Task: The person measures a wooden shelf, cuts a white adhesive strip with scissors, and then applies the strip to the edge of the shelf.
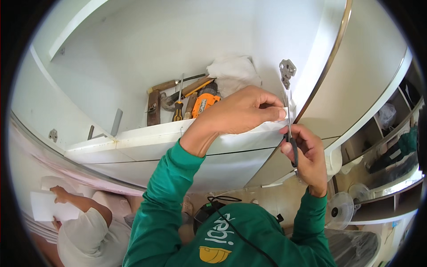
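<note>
A pair of scissors [293,149] with black handles is in my right hand [309,153], fingers closed around the grips. The blades point up, away from me, near the cabinet's right corner. My left hand [251,109] pinches a thin white strip [267,127] between thumb and fingers. That strip lies along the cabinet's front edge [171,130], and its pinched end is right beside the scissor blades. Whether the blades touch it, I cannot tell. Just left of my left wrist, inside the cabinet, lies an orange and black power tool [204,101].
Near the power tool lie a wooden hand plane [153,109], a hammer [168,101], a screwdriver [178,111] and a white cloth [233,73]. A metal hinge [287,71] sits on the right wall. At lower left, another person [86,231] holds a white sheet [44,205]. A fan [341,209] stands right.
</note>
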Tool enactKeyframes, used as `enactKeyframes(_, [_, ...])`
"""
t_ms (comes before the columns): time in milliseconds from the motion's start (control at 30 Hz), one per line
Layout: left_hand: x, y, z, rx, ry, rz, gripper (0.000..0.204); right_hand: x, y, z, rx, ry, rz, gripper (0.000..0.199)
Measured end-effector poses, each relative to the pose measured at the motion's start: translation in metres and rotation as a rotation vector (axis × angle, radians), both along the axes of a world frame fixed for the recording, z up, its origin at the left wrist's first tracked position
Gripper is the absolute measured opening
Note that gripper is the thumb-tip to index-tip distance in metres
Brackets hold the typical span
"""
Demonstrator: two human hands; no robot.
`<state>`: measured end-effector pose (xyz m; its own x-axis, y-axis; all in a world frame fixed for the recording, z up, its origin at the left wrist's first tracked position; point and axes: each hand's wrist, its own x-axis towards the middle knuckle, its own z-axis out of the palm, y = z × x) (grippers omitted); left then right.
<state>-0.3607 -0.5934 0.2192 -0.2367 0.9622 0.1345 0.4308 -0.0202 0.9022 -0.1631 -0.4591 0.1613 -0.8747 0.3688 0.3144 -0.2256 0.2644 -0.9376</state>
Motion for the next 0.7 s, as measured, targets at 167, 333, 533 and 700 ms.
enactKeyframes(167, [-0.0031, 0.0029, -0.0079, 0.076, 0.020, -0.007, 0.035, -0.0021, -0.0019, 0.0033, 0.015, 0.005, -0.023, 0.023])
enactKeyframes(333, [-0.0026, 0.0008, -0.0039, 0.030, 0.053, 0.001, 0.034, -0.0003, -0.0014, 0.0021, 0.037, -0.013, -0.038, 0.022])
enactKeyframes(533, [-0.0050, 0.0033, -0.0081, 0.048, 0.027, -0.016, 0.034, 0.0001, 0.0004, -0.0021, 0.032, -0.010, -0.034, 0.022])
enactKeyframes(700, [-0.0056, 0.0037, -0.0089, 0.058, 0.031, -0.012, 0.033, -0.0001, -0.0016, -0.0022, 0.009, 0.018, -0.037, 0.022])
